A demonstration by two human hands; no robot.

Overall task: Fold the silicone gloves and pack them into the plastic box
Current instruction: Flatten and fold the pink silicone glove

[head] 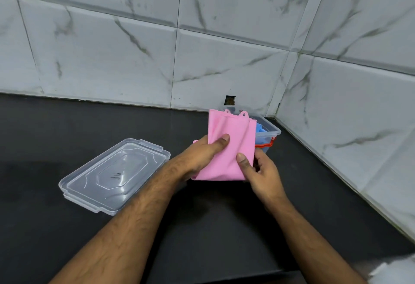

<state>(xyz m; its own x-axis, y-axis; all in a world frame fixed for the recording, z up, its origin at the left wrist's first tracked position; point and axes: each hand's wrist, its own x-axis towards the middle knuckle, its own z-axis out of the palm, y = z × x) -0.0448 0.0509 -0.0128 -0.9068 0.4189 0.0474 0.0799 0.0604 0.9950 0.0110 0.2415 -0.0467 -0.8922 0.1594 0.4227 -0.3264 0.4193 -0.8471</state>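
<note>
A pink silicone glove (233, 133) is held upright above the dark counter, its cuff with small hanging tabs on top. My left hand (204, 153) grips its left side, thumb pressed on the front. My right hand (258, 171) pinches its lower right corner. Behind the glove stands the clear plastic box (270, 132), mostly hidden, with a blue glove (260, 128) and something red (266, 144) inside. The box's clear lid (114, 176) lies flat on the counter to the left.
The black counter (67, 126) meets marbled tile walls at the back and on the right, forming a corner right behind the box. A small dark hole (230, 100) shows in the back wall. A pale object (395, 270) sits at the bottom right.
</note>
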